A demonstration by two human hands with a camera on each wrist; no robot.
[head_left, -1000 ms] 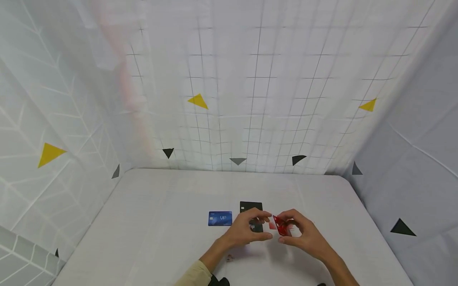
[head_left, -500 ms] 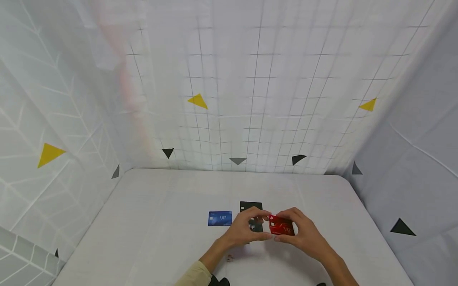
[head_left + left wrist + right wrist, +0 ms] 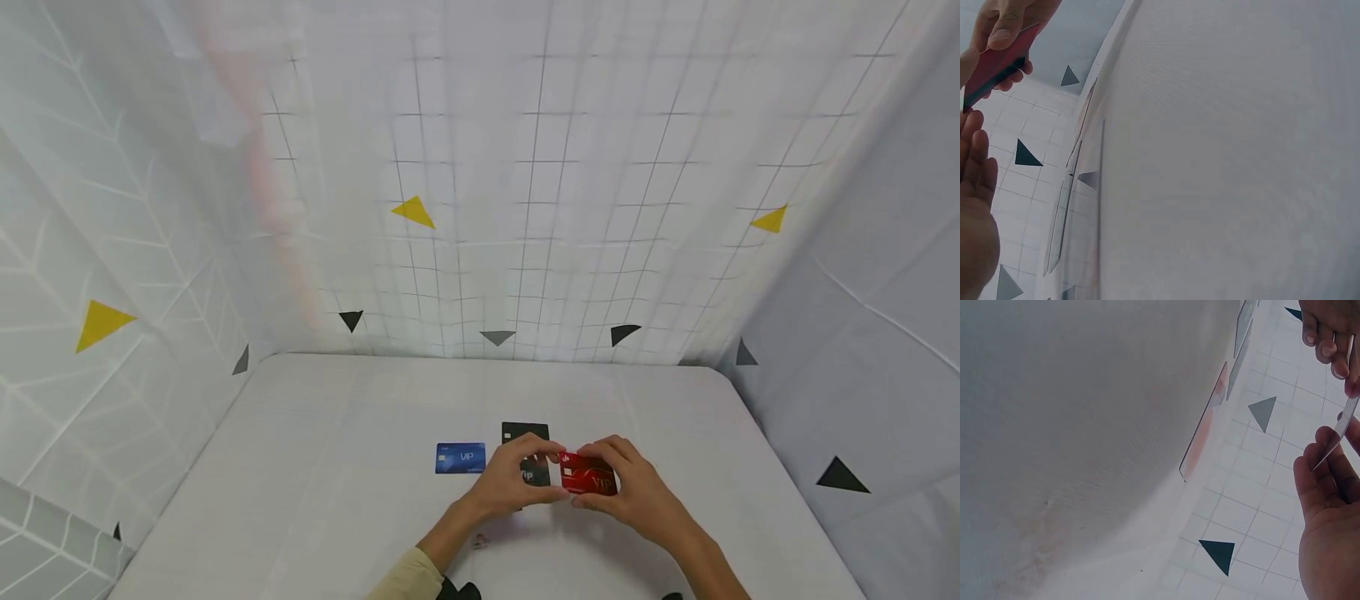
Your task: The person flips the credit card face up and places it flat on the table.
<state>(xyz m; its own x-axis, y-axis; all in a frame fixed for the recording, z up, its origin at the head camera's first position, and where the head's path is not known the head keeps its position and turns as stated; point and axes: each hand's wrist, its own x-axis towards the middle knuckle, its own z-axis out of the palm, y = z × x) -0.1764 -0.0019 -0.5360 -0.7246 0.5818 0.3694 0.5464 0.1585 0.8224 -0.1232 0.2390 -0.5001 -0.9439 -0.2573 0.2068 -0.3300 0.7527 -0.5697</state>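
A red VIP bank card is held up between both hands, its printed face towards the head camera. My right hand grips it by the right part, thumb below and fingers above. My left hand has its index fingertip and thumb at the card's left corners, holding that short edge. In the left wrist view the card appears tilted, with the right hand over its far end. The right wrist view shows the card almost edge-on. Behind the left hand, a dark card marked Vip is partly hidden.
A blue VIP card lies on the white table, left of the hands. Another black card lies just beyond them. A pinkish card lies on the table in the right wrist view. White sheeting rises behind the table.
The red card has turned from a steep slant to face the head camera and shifted slightly left, reaching the left fingertips. The left hand has hardly moved.
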